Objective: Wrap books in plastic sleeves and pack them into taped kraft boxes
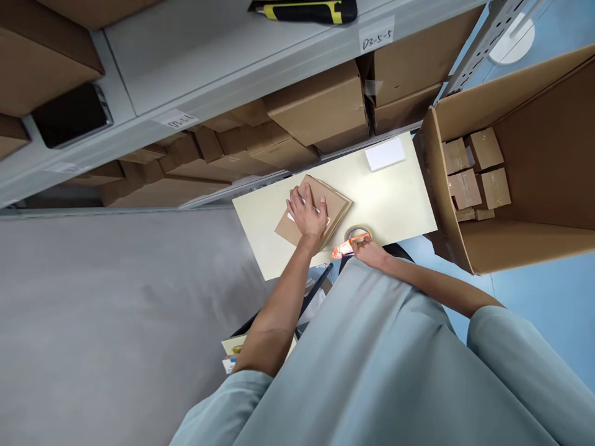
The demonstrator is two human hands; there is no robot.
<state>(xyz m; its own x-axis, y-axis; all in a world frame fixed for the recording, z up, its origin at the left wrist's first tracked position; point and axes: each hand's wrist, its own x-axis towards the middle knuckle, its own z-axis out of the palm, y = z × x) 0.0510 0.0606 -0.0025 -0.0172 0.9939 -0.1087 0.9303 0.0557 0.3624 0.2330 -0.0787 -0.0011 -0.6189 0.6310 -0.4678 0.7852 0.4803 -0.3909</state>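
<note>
My left hand [307,214] lies with fingers spread on a flat brown cardboard box [329,195], pressing on its top. Part of a white label [290,217] shows beneath the fingers. By the table's near edge, my right hand [369,253] is closed on an orange tape dispenser [344,249] with a roll of tape [357,231] on it. The dispenser is close to the box's near right corner. Both box and dispenser are at the pale yellow table [395,198], just in front of my body.
A white block of paper or labels [385,154] lies at the table's far right. To the right stands a large open carton [534,248] holding several small boxes [486,148]. Beyond the table is a shelf [204,93] with cartons [316,105], a utility knife [307,11] and a dark phone-like device [72,116].
</note>
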